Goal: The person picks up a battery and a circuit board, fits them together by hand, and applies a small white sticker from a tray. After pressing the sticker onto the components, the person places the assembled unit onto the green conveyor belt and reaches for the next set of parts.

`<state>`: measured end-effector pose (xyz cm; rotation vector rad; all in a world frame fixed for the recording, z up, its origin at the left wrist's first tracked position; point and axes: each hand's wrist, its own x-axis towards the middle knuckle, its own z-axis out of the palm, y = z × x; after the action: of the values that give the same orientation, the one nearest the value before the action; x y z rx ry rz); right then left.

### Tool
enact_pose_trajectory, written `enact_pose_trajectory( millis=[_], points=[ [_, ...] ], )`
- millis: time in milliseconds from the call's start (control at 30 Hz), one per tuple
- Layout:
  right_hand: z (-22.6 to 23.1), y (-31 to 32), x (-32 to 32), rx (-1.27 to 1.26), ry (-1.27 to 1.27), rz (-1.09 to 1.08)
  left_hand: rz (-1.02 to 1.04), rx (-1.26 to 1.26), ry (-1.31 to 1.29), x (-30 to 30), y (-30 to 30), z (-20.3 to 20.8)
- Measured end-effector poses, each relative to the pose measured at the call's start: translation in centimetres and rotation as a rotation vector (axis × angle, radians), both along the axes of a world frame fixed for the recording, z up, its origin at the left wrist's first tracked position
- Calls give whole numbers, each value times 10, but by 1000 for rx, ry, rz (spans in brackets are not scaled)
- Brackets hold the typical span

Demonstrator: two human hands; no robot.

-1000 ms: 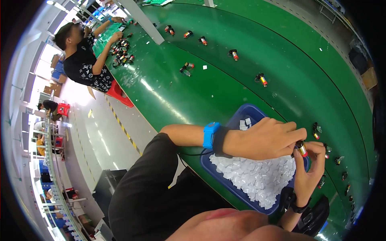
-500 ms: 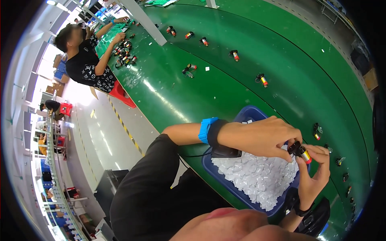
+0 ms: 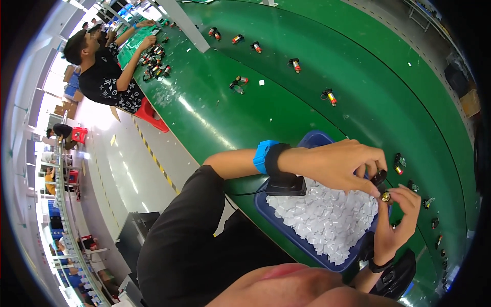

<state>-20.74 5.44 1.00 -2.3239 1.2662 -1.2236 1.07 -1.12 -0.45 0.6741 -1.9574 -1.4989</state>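
Note:
Over the right side of a blue bin (image 3: 314, 138), my two hands are close together. My left hand (image 3: 335, 165), with a blue band and black strap at the wrist, pinches a black part (image 3: 378, 177) between thumb and fingers. The thumb and forefinger of my right hand (image 3: 398, 225) grip a small cylinder (image 3: 385, 196) just below it, its round gold-coloured end turned up. Whether the black part and the cylinder are joined, I cannot tell. Small white square pieces (image 3: 322, 220) fill the bin beneath my hands.
Several similar red-and-yellow cylinders with black parts, such as one cylinder (image 3: 331, 97), lie spaced along the curved green belt (image 3: 358, 66). A black box (image 3: 286, 185) with a cable sits at the bin's left. A co-worker (image 3: 105, 77) sits by a pile of cylinders (image 3: 154, 65).
My fingers have turned the cylinder, so its gold end now faces up instead of its red-and-yellow side. The cylinders on the belt have shifted slightly in view.

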Motion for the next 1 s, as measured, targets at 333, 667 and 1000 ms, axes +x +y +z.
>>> enact_pose_trajectory(
  millis=[333, 667, 1000],
  points=[
    [-7, -4, -2, -150, 23, 42, 37, -136, 88, -2, 2, -4],
    [5, 4, -3, -233, 266, 105, -47, 421, 307, -7, 11, 0],
    [0, 6, 5, -318, 344, -23, -61, 226, 52, -14, 13, -4]
  ],
)
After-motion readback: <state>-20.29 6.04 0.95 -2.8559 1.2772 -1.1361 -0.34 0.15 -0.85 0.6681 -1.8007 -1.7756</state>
